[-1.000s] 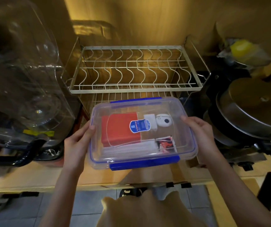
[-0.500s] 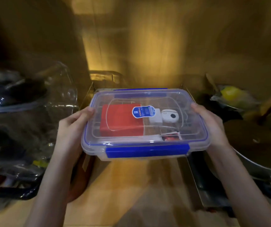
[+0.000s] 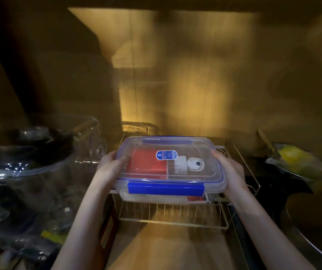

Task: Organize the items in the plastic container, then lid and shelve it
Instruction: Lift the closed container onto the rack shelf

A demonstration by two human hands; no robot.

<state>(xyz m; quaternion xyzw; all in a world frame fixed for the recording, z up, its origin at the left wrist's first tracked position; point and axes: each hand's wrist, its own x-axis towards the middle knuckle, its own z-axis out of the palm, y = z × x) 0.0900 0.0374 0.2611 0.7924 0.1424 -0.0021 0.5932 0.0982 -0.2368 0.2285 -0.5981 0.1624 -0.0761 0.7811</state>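
The clear plastic container point(image 3: 199, 178) has a see-through lid with blue clips point(image 3: 165, 189) on it. Inside it I make out a red box point(image 3: 146, 162), a white adapter point(image 3: 180, 164) and a small white round device point(image 3: 195, 164). My left hand point(image 3: 110, 164) grips its left side and my right hand point(image 3: 231, 170) grips its right side. The container is level over the top tier of a wire rack point(image 3: 172, 217) inside a wooden cupboard; whether it rests on the wires I cannot tell.
Clear glass bowls and lids point(image 3: 29, 172) are stacked at the left. A metal pot point(image 3: 316, 227) and a bag with something yellow point(image 3: 294, 158) sit at the right. The wooden back wall point(image 3: 195, 84) stands behind the rack.
Both hands have carried the container forward and deeper into the cupboard, onto or just above the rack's top tier. The view has tilted upward.
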